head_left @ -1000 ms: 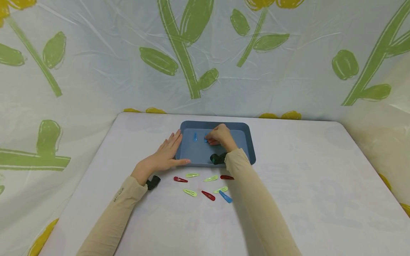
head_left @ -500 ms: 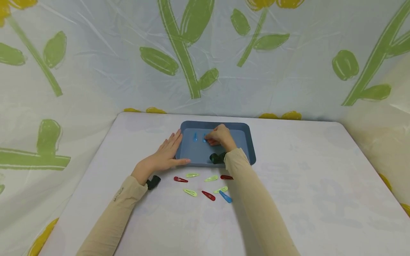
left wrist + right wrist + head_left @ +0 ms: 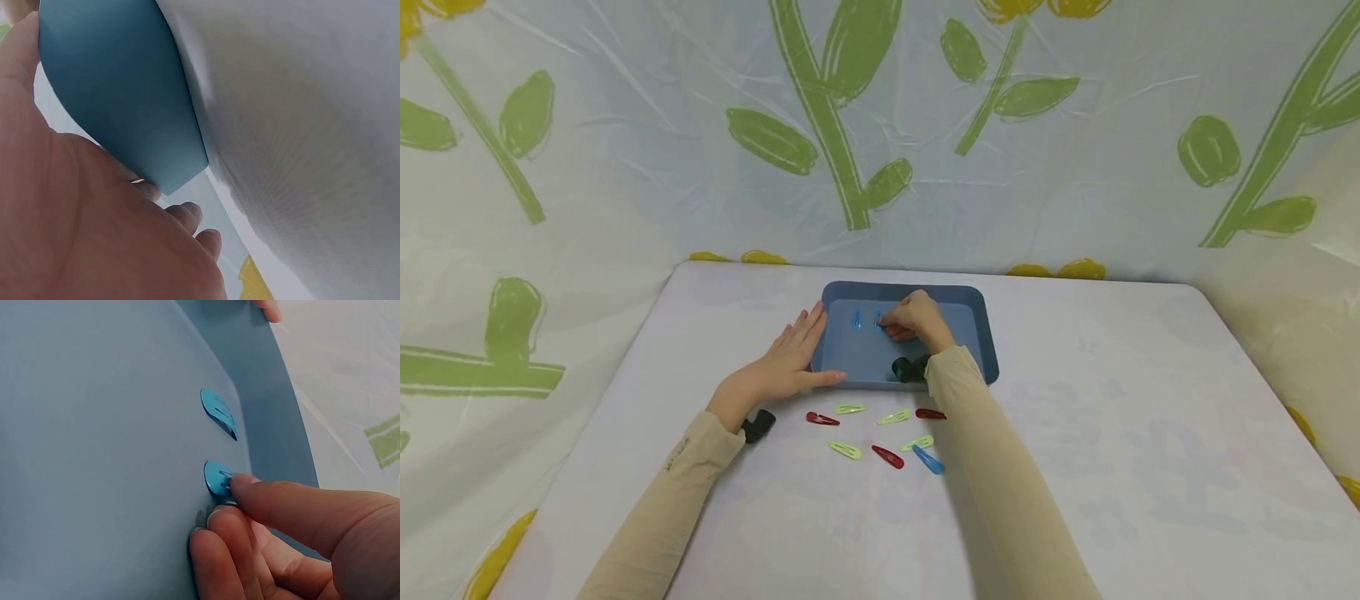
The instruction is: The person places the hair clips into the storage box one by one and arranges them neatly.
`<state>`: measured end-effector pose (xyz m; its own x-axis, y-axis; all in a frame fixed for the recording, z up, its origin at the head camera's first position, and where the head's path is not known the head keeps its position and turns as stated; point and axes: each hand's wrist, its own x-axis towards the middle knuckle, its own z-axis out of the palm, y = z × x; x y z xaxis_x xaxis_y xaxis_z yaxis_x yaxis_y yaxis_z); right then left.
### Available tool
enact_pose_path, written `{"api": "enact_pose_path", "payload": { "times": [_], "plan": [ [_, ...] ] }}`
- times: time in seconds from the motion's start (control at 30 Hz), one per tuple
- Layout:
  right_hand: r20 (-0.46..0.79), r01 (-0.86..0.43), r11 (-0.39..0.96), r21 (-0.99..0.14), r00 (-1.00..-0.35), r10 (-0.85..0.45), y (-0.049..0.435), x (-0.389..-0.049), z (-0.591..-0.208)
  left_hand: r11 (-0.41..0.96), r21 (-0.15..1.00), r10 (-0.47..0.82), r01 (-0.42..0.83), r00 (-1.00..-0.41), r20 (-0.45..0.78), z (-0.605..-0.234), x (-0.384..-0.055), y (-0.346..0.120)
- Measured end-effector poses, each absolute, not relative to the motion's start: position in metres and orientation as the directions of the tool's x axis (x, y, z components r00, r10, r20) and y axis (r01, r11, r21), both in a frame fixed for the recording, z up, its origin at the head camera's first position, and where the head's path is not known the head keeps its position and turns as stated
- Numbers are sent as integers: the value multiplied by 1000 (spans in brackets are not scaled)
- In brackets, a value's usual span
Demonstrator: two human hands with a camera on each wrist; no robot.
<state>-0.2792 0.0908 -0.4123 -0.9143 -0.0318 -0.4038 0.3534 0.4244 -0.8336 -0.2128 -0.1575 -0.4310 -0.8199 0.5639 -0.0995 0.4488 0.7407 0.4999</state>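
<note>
A blue-grey tray stands at the far side of the table. My left hand rests against its left side, fingers straight and spread, thumb at the near left corner. Inside the tray my right hand pinches a blue snap hair clip between thumb and fingers. Part of that clip is covered by the fingertips, and its wide end shows against the tray floor. Beside it, apart, lies another blue hair clip, roughly parallel to the held one.
On the white table in front of the tray lie several loose hair clips: yellow-green ones such as this clip, red ones such as this clip, and one blue clip. A patterned curtain hangs behind the table.
The pinched blue hair clip has shifted slightly left, a little nearer the other blue clip in the tray. My left hand stays in place at the tray's side.
</note>
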Motion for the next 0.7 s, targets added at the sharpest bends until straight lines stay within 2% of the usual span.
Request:
{"api": "enact_pose_path", "payload": {
  "times": [0.43, 0.7],
  "plan": [
    [-409, 366, 394, -843, -912, -30, 91, -281, -415, 733, 510, 567, 450, -819, -92, -428, -210, -157],
    [-408, 368, 319, -873, -910, -67, 95, -278, -411, 714, 531, 578, 457, -813, -77, -429, -210, -159]
  ]
}}
